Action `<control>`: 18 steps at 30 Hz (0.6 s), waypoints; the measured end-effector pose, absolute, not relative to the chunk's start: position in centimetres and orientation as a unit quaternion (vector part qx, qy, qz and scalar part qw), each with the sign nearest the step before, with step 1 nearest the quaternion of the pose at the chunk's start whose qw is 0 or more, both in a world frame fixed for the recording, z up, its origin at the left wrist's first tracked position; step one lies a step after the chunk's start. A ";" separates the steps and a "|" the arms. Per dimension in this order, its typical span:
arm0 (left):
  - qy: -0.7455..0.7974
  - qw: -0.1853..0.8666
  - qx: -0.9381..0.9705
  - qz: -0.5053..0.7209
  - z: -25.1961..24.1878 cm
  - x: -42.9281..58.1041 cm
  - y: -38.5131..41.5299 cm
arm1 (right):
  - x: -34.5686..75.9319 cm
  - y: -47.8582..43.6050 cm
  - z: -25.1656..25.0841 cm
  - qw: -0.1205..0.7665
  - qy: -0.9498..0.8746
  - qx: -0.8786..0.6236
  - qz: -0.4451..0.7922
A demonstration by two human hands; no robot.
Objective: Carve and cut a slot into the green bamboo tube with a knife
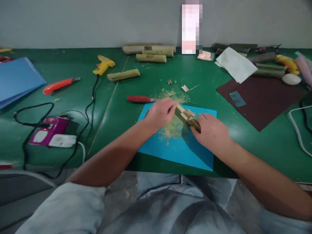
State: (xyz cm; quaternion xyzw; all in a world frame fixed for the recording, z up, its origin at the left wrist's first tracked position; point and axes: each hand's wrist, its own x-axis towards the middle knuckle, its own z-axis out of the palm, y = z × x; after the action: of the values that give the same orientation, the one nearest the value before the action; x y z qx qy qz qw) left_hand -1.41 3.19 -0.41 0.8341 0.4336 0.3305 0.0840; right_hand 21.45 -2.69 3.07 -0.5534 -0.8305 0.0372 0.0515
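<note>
Between my two hands a piece of bamboo [183, 114] is held at a slant above a blue sheet [190, 157]. My left hand [162, 112] is closed round its upper left end, and my right hand [213, 133] grips the lower right end. A notch shows in the bamboo's upper face, with a small pale chip near it. Sawdust [172, 128] and shavings are strewn over the sheet below. Just past my left hand lies a red-handled tool [138, 98]; its far end is partly hidden.
A yellow glue gun [104, 65], a bamboo tube [123, 75] and a red utility knife [59, 85] lie left. A purple power strip [50, 130] trails cords. More bamboo tubes [151, 58] line the back. At right are a brown sheet [258, 107] and white paper [236, 65].
</note>
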 end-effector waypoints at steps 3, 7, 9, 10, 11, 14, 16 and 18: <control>0.402 0.094 0.857 0.309 -0.5 -1.3 2.9 | 21.4 -2.7 3.2 0.050 -0.834 -0.548 0.044; 0.429 0.057 0.844 0.318 -0.7 -1.2 2.9 | 21.4 -2.7 3.1 0.049 -0.829 -0.556 0.043; 0.413 0.072 0.853 0.310 -0.7 -1.2 2.9 | 21.4 -2.7 3.0 0.051 -0.833 -0.549 0.042; 0.411 0.077 0.853 0.312 -0.7 -1.2 2.9 | 21.4 -2.7 2.9 0.053 -0.835 -0.547 0.042; 0.421 0.071 0.846 0.321 -0.8 -1.2 2.9 | 21.5 -2.6 2.9 0.054 -0.835 -0.546 0.041; 0.433 0.066 0.839 0.322 -0.7 -1.2 2.8 | 21.5 -2.6 3.0 0.051 -0.835 -0.546 0.043; 0.422 0.082 0.848 0.309 -0.6 -1.3 2.8 | 21.4 -2.7 3.1 0.051 -0.837 -0.543 0.046; 0.436 0.076 0.838 0.319 -0.6 -1.4 2.9 | 21.4 -2.7 3.2 0.053 -0.836 -0.544 0.047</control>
State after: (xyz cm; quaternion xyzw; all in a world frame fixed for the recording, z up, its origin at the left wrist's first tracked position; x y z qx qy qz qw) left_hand -1.41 2.93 -0.57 0.8381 0.4358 0.3192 0.0757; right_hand 21.40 -2.70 3.15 -0.5440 -0.8361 0.0472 0.0528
